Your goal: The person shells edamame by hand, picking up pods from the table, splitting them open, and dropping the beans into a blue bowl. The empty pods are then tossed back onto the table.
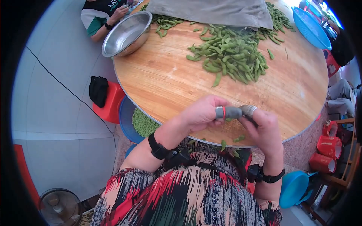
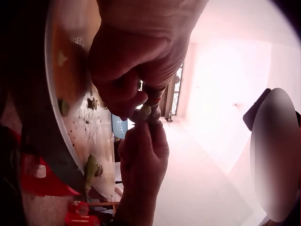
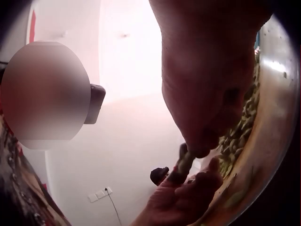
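Observation:
My left hand point(image 1: 200, 113) and right hand point(image 1: 266, 126) meet over the near edge of the round wooden table point(image 1: 162, 71). A grey cover with a red band point(image 1: 225, 112) wraps a left-hand digit; another grey cover point(image 1: 248, 110) is on the right hand. Between the fingertips a small green bean pod point(image 2: 146, 111) shows, pinched from both sides and mostly hidden by the fingers. Beyond the hands lies a heap of green soybean pods point(image 1: 235, 52). A few loose pods point(image 1: 238, 139) lie at the table's edge below the hands.
A metal bowl point(image 1: 130, 35) stands at the table's left rim. Below it, a blue basin point(image 1: 125, 126) holds shelled green beans point(image 1: 143, 123). Grey cloth point(image 1: 211, 13) covers pods at the far side. A blue basket point(image 1: 311, 29) sits at far right; another person's arm point(image 1: 109, 28) is at upper left.

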Action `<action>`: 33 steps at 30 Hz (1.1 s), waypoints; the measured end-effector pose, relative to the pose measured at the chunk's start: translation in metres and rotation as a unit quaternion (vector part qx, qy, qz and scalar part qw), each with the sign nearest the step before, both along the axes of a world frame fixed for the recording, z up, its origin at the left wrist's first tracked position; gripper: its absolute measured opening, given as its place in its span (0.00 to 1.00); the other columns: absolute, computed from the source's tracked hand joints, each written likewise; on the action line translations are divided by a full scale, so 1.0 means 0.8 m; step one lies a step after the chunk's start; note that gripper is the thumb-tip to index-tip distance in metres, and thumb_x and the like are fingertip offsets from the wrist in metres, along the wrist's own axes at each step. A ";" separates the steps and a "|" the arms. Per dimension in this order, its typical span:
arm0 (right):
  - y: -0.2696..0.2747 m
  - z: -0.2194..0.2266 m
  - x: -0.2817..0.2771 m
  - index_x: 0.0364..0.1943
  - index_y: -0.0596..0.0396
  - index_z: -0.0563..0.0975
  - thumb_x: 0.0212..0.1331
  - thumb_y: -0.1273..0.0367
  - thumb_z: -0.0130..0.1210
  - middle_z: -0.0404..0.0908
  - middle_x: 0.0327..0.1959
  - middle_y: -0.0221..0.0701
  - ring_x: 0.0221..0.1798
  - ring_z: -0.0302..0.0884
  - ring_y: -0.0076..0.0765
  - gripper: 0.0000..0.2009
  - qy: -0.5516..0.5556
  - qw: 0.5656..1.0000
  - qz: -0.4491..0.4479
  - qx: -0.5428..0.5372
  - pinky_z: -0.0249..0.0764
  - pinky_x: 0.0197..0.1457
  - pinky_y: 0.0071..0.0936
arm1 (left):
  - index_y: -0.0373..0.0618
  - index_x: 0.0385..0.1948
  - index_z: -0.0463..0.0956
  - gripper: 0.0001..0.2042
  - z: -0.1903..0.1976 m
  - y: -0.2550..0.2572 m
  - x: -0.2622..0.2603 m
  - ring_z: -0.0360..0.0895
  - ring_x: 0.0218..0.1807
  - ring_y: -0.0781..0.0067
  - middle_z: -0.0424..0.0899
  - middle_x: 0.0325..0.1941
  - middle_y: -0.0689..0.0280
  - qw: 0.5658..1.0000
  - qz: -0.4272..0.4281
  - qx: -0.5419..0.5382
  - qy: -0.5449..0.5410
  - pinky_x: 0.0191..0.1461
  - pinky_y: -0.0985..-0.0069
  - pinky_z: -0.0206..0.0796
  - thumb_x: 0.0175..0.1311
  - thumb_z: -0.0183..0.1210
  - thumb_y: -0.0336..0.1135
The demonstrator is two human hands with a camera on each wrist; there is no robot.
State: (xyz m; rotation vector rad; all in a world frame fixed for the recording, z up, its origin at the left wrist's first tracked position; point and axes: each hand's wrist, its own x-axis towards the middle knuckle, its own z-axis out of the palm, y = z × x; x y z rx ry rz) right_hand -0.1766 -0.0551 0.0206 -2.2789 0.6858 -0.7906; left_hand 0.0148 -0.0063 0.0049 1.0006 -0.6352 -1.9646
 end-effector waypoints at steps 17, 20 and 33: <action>0.020 -0.005 0.000 0.27 0.58 0.70 0.66 0.64 0.40 0.62 0.15 0.19 0.17 0.53 0.13 0.14 -0.190 0.743 0.074 0.637 0.49 0.18 0.14 | 0.41 0.35 0.76 0.08 0.000 0.015 -0.016 0.68 0.25 0.90 0.79 0.28 0.72 0.973 0.166 -0.148 -0.063 0.24 0.91 0.55 0.56 0.60 0.32; 0.024 0.000 0.006 0.27 0.57 0.70 0.65 0.65 0.41 0.62 0.15 0.18 0.16 0.53 0.12 0.12 -0.197 0.743 0.038 0.639 0.49 0.18 0.14 | 0.40 0.34 0.76 0.07 -0.009 0.013 -0.015 0.70 0.27 0.87 0.79 0.28 0.71 0.971 0.158 -0.166 -0.067 0.28 0.91 0.60 0.57 0.59 0.31; 0.033 -0.008 0.009 0.35 0.56 0.71 0.64 0.68 0.43 0.68 0.18 0.23 0.13 0.51 0.10 0.07 -0.246 0.679 0.049 0.690 0.48 0.14 0.10 | 0.40 0.32 0.77 0.08 -0.014 0.016 -0.011 0.71 0.33 0.81 0.75 0.31 0.69 0.938 0.113 -0.314 -0.092 0.38 0.82 0.63 0.56 0.60 0.34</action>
